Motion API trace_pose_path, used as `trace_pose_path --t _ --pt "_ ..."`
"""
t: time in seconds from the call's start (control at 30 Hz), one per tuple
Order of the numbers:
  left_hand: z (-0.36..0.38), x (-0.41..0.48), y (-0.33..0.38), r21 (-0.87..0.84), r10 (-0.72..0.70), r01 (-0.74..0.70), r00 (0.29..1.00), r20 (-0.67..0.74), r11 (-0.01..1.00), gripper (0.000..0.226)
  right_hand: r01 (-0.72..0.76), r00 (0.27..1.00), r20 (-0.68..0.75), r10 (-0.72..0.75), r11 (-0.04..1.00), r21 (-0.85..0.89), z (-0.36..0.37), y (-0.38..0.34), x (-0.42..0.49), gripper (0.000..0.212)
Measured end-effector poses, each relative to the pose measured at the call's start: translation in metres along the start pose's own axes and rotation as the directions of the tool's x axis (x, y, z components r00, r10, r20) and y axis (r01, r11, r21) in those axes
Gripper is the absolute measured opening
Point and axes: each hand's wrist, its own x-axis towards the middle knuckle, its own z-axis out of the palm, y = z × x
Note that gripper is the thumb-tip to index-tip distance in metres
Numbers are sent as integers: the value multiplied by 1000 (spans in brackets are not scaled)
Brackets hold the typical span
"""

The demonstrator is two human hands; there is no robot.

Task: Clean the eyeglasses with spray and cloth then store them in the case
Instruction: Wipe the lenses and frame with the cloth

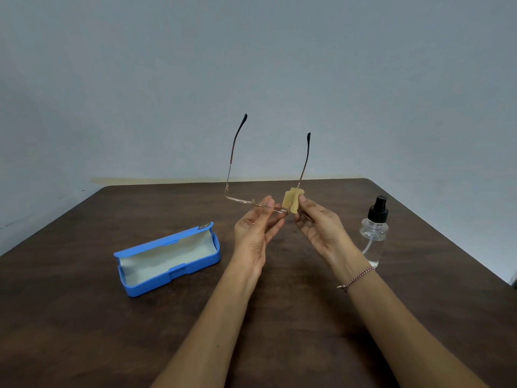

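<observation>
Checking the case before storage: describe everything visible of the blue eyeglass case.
The blue eyeglass case is a long, hard-looking plastic box with a pale lining. Its hinged lid stands open and nothing lies inside. It rests slantwise on the dark wooden table, to the left of the left hand, touched by nothing else.

Dim, even light, soft faint shadows — slight blur, wide-angle bending at edges
</observation>
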Motion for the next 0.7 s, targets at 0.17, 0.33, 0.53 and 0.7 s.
trace_pose_path --t 0.17,0.33,0.53,0.7 --pt "-1 0 1 14 -11 10 998 66 1000 23 92 996 35 -88 982 -164 -3 -1 -1 12" --pt "-2 0 0 67 7 -13 996 90 998 26 251 968 91 -235 866 -433 0 -1 -3 16" --pt "1 -1 -1 58 16 -21 995 100 998 22 376 920 147 -364 707 -598 5 -2 -1 20" --pt "1 -2 1 46 27 -32 995 96 998 28 416 873 235 -427 402 -816 4 -6 -1 26"
